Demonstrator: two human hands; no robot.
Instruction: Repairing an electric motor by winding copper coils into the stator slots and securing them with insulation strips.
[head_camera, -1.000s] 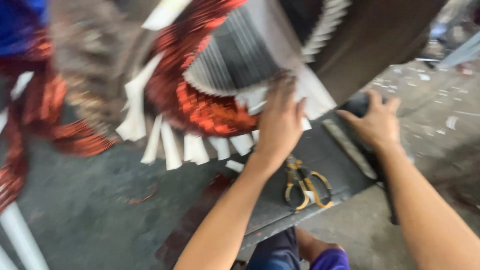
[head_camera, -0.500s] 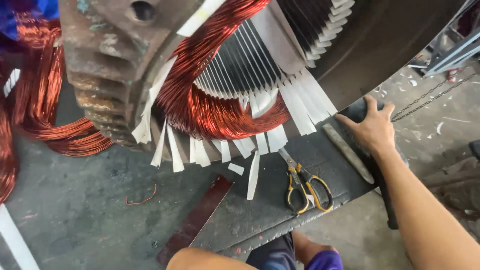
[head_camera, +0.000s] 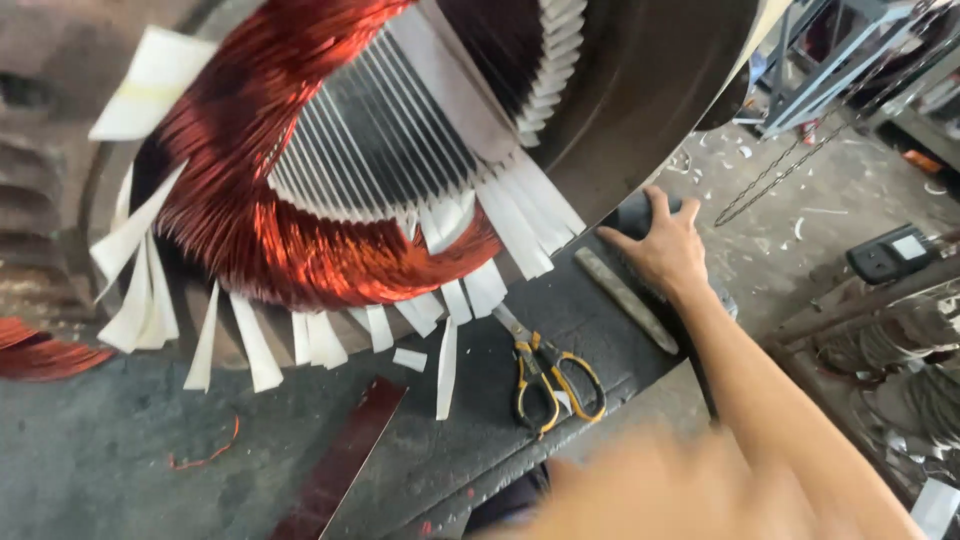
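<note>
The dark bench edge (head_camera: 640, 215) beside the copper-wound stator (head_camera: 330, 200) remains under the right hand (head_camera: 665, 250), fingers spread flat; the left hand, earlier on the windings, is now only a blur, grip unreadable.

right hand (head_camera: 668, 250): bare, no glove, ring or watch visible. four fingers and the thumb show in full, with short nails. right forearm: bare from the wrist to the lower right edge of the view, no sleeve, band or marking on it. left arm: only a blurred bare stretch shows along the bottom edge of the view; its hand cannot be made out. below it a small dark patch of clothing shows, too blurred to tell its kind.
</note>
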